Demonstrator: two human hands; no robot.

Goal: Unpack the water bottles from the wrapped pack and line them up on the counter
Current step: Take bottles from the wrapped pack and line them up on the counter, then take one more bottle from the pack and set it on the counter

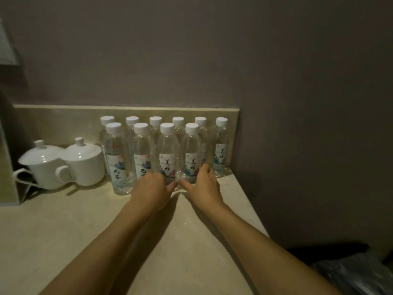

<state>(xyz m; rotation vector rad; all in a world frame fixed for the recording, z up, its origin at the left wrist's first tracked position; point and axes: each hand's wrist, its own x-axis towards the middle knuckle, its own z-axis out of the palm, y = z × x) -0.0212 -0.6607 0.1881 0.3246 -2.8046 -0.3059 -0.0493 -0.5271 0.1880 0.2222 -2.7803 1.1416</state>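
Left hand (pixel 151 186) holding one front bottle (pixel 167 156), right hand (pixel 203 182) holding its neighbour (pixel 191 156), probably. Slide slowly, bases flat on surface (pixel 85 220), touching, upright.

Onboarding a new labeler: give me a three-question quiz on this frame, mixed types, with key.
1. How many bottle caps show in the back row?
2. True or false: the two lidded white cups stand right of the bottles.
3. Where are the left hand and right hand? A) on the cups B) at the base of the front-row bottles C) flat on the counter

Key: 1. six; 2. false; 3. B
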